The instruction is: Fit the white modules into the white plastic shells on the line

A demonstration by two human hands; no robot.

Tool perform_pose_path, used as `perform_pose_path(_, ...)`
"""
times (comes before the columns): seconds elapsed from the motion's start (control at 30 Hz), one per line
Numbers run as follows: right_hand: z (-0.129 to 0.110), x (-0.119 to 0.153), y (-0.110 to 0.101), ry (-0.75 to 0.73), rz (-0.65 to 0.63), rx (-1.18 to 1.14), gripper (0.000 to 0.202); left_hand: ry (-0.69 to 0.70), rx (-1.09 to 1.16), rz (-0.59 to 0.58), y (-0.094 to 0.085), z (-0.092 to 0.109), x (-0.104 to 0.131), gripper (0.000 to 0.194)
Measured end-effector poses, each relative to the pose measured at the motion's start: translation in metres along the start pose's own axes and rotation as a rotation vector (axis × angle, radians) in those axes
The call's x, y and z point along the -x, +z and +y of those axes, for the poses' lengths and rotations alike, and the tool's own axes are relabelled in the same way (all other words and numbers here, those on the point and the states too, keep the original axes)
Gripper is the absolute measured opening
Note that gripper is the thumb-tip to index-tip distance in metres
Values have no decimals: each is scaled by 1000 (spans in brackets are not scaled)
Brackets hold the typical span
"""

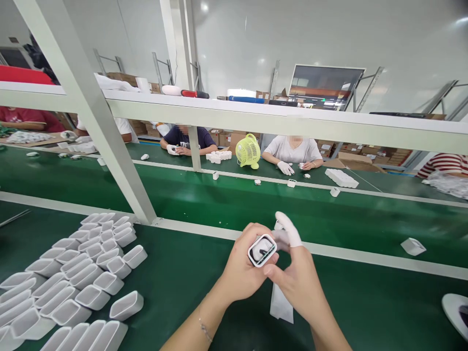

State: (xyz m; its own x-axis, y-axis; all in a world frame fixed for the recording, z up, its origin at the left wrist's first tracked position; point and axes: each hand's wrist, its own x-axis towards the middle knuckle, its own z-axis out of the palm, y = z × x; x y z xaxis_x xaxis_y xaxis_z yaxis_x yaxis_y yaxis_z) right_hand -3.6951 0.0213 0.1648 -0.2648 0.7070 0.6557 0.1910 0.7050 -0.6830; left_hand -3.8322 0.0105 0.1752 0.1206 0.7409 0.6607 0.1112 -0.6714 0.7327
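Note:
My left hand (244, 265) is wrapped round a small white plastic housing (270, 258). The housing's open end faces me, and a white part with a dark piece shows inside. Close against its right side is my right hand (298, 268), with white coverings on some fingers. Its index finger points up and away, and its thumb lies near the housing's lower edge. Other fingers of that hand are blurred or partly hidden behind the housing. Below the hands, a white strip (281, 304) lies on the green bench.
Many white housings (91, 263) stand in rows at left. Beyond a pale rail runs a green belt (226, 204) with a white housing (413, 246) at right. A post (120, 161) rises at left. Co-workers sit opposite, near a yellow-green fan (248, 151). A white round object (455, 312) sits far right.

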Motion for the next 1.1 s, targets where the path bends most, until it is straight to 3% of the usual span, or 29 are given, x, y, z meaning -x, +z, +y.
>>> perform_pose_path(0.1,1,2,-8,-276,156,309,61,-151,173,-87,-2,3,0,15)
perform_pose_path(0.17,-1,2,-11,-423,134,405,47,-199,206,-135,-2,5,0,17)
perform_pose_path(0.27,-4,2,-13,-521,59,442,41,-206,169,-151,-3,10,-1,16)
perform_pose_path(0.63,-14,6,-4,-600,175,543,29,-134,-53,-168,-7,17,0,29)
perform_pose_path(0.83,-15,9,-6,-460,37,496,24,-92,-60,-147,-6,18,2,24)
perform_pose_path(0.93,-7,16,-9,-409,34,348,30,-115,67,-162,-3,22,3,22)
perform_pose_path(1.1,2,24,-7,-473,206,259,54,-231,185,-188,-5,29,2,20)
